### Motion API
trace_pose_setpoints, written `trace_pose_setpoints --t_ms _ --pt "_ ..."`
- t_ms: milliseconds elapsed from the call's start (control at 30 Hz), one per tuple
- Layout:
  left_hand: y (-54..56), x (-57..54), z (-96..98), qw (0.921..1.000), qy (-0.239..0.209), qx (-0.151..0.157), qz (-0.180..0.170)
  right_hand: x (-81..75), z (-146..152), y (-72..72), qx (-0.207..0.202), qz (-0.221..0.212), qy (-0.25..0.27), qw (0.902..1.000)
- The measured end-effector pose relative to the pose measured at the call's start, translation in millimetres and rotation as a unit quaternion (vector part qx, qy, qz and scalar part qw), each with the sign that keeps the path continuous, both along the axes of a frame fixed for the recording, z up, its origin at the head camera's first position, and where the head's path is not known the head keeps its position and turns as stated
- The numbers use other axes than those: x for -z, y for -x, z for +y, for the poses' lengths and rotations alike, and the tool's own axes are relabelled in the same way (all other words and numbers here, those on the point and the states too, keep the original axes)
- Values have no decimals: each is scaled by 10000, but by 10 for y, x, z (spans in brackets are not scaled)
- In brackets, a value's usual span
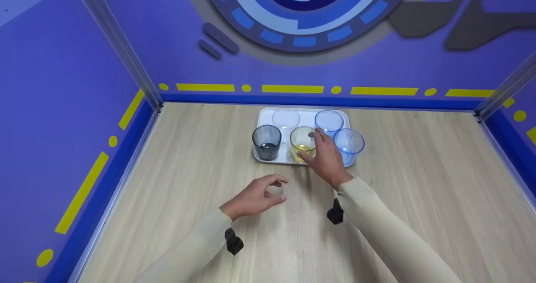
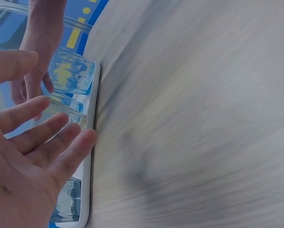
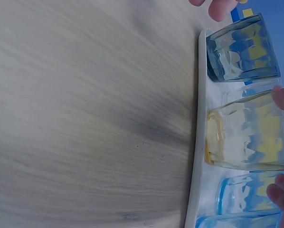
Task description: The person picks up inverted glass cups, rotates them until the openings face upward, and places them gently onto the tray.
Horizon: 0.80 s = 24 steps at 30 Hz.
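Note:
A yellow-tinted glass [image 1: 302, 142] stands upright at the front middle of a white tray [image 1: 284, 163]. My right hand [image 1: 326, 157] has it between thumb and fingers near the rim; in the right wrist view a fingertip meets the upper part of the yellow glass [image 3: 246, 133]. To its left on the tray is a dark grey glass [image 1: 266, 142]. Two blue glasses are on the right, one in front [image 1: 351, 142] and one behind [image 1: 329, 121], and a clear glass [image 1: 286, 119] sits at the back left. My left hand [image 1: 255, 195], fingers loosely bent, hovers before the tray holding nothing.
The tray rests on a wooden table [image 1: 201, 157] toward its back edge. A purple-blue printed panel [image 1: 293, 73] rises behind, and another panel [image 1: 83, 107] borders the left side.

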State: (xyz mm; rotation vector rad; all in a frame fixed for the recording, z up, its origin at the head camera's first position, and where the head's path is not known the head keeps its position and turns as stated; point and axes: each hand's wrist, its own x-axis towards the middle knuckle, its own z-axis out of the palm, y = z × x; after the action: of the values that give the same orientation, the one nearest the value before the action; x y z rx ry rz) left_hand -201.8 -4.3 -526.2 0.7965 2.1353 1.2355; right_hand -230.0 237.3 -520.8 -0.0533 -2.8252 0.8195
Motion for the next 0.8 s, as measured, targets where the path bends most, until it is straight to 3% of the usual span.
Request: trace_pose_setpoints --t_ms 233,367,533,800 --pt "43 -83 13 9995 31 -55 300 -49 -1 -26 135 -64 98 9998" --pt "76 -129 20 9967 -15 0 809 -97 -6 -53 140 -30 127 9998" --pt "99 -181 31 9915 -78 -12 1299 -158 -16 -121 -22 345 4 9994" --pt "133 -284 41 9718 84 -610 2277 -295 -91 -217 -29 547 -112 9984"
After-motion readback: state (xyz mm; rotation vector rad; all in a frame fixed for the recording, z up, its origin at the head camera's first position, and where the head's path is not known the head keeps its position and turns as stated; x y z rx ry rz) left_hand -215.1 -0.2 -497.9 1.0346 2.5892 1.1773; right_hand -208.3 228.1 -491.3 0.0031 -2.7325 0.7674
